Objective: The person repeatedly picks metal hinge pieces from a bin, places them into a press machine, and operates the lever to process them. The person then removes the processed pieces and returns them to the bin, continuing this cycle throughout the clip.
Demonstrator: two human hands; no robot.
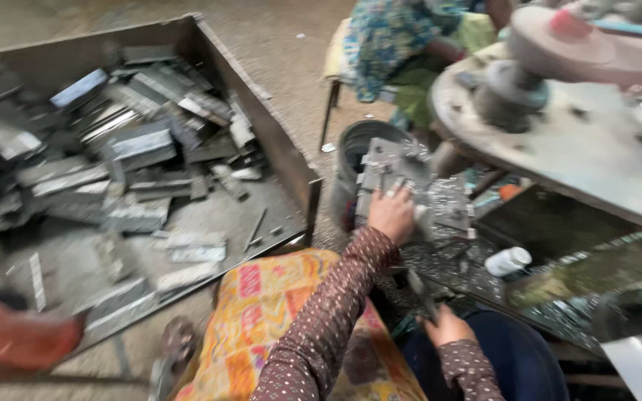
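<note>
Flat grey metal parts (399, 174) — dull, scuffed — under the left hand (391, 214). Metal tray (276, 141) of matt grey offcuts (135, 148). Machine table (596, 148): worn, pale metal. Sleeve (328, 312) — brown dotted cloth. Small bottle (508, 261), smooth white plastic. Cushion (261, 312), bright printed fabric.

— Where is your left hand (391, 214)?

— Near the middle of the frame. My left arm (321, 319) runs up from the bottom edge in a brown dotted sleeve, elbow low, forearm slanting up and to the right. The back of the hand faces me, fingers (397, 190) curled forward and closed over a grey metal piece.

— And the right hand (446, 327)?

— Lower, just right of centre and close to my body. Its cuff is the same dotted sleeve, wrist bent, and the fingers are closed around a thin dark tool that points toward the upper left.
</note>
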